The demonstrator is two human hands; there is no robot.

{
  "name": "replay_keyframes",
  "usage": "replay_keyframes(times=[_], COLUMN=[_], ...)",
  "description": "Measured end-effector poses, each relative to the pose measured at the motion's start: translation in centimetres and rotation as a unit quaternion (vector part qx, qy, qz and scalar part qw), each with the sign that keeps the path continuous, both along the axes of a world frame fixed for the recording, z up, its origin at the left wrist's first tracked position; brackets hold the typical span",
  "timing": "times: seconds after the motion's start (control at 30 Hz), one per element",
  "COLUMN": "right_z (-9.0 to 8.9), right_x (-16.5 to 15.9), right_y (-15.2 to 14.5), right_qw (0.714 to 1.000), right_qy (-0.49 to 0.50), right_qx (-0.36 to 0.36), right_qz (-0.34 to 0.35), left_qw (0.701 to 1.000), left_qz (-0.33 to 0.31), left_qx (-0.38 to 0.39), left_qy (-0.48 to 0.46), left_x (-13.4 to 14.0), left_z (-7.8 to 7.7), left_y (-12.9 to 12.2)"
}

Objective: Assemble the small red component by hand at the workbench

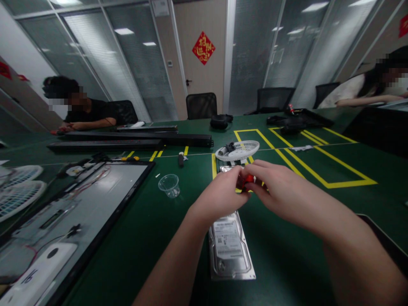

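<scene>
In front of me both hands meet above the green table. My right hand (270, 180) has its fingers closed around a small red-and-black object (248, 182), whose kind I cannot make out. From the other side my left hand (223, 191) is pinched against the same object, its fingers partly hidden. Below my hands a silver hard drive (230, 246) lies label up, its far end covered by my left hand. Just behind my hands another silver metal piece (225, 169) shows in part.
A clear plastic cup (169, 187) stands left of my hands. A dismantled display panel (105, 191) fills the left side. Beyond my hands lies a white basket (255, 148) holding dark parts. Long black bars (134, 140) lie at the back left. Two people sit across the table.
</scene>
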State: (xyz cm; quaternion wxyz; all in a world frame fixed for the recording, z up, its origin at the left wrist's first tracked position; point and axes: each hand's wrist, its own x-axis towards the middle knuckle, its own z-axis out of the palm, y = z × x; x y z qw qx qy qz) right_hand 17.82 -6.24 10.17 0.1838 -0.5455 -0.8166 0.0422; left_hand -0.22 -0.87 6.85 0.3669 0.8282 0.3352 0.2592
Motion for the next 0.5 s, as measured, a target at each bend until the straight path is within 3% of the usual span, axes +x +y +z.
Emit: replay_keyframes(times=[0.13,0.33,0.5], right_z=[0.34,0.33,0.09], right_x=[-0.16,0.0,-0.05], right_y=[0.03,-0.24,0.03], right_qw=[0.998,1.0,0.999], right_qy=[-0.018,0.012,-0.014], right_qx=[-0.029,-0.018,-0.013], right_qz=[-0.045,0.009,-0.027], left_qw=[0.999,1.0,1.0], left_qz=[-0.005,-0.013,-0.011], left_qx=[0.017,-0.003,0.02], left_qy=[0.042,0.005,0.013], left_x=[0.05,-0.13,-0.03], left_z=[0.12,-0.18,-0.21], left_y=[0.07,0.09,0.01])
